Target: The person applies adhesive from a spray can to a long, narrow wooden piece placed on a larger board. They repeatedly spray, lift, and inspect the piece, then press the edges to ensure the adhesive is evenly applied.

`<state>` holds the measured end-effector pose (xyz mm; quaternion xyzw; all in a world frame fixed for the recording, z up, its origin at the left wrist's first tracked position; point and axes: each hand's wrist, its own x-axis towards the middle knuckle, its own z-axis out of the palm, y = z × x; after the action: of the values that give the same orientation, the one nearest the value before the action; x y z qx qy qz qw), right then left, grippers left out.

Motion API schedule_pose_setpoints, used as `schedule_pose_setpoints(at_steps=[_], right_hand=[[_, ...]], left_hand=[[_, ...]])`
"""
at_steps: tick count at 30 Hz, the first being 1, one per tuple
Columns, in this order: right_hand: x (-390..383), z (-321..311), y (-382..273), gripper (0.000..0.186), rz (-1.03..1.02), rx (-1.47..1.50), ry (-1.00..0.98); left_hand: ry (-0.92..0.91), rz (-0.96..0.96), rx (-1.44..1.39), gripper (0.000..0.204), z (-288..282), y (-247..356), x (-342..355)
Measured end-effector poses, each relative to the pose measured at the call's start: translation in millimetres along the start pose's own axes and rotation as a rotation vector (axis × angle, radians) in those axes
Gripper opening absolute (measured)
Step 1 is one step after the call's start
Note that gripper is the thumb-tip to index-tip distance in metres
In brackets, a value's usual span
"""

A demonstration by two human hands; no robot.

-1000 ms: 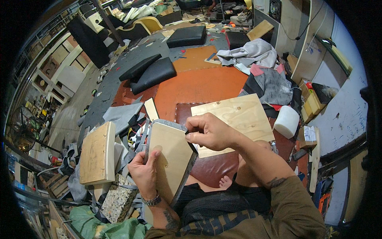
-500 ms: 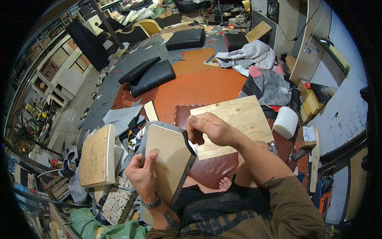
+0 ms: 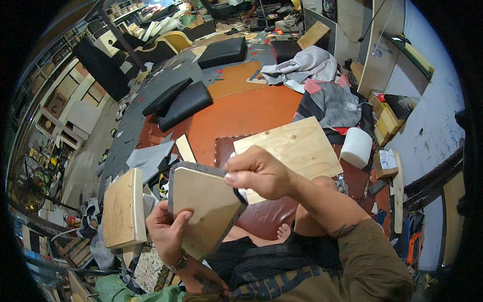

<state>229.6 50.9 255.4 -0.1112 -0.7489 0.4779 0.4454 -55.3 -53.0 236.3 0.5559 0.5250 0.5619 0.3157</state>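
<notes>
My left hand (image 3: 167, 229) grips a pale board (image 3: 201, 199) by its left side, thumb on the face. Dark grey fabric (image 3: 193, 166) runs round the board's edges. My right hand (image 3: 255, 173) pinches that fabric at the board's upper right corner. Behind the hands a larger plywood sheet (image 3: 294, 143) lies over brown and orange padded floor pieces (image 3: 236, 110). My bare foot shows below it.
To my left are a wood-backed block (image 3: 121, 206), cloth scraps and speckled foam (image 3: 148, 267). Black cushions (image 3: 183, 105) lie ahead. At right are a white roll (image 3: 355, 147), piled fabric (image 3: 332, 105) and boxes (image 3: 385, 163) along a panel.
The board in my left hand has shifted left and tilted slightly. My right hand left the corner half a second ago and is back on it now, a little lower and further left.
</notes>
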Motion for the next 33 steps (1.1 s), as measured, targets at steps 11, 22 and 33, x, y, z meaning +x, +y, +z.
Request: schedule_pose_setpoints(at_steps=[11,22,33], right_hand=[[-127,-187,-58,0.033,0.116,-0.220,0.937],[-529,-158,72,0.057,1.512,-0.701,0.670],[-365,-48,345,0.041,1.452,-0.914,0.357]], left_hand=[[0.338,-0.244,-0.468,0.034,5,-96,99],[0.315,-0.786,-0.985,0.028,241,-328,74],[-0.380,-0.437,0.627,0.040,114,-381,17]])
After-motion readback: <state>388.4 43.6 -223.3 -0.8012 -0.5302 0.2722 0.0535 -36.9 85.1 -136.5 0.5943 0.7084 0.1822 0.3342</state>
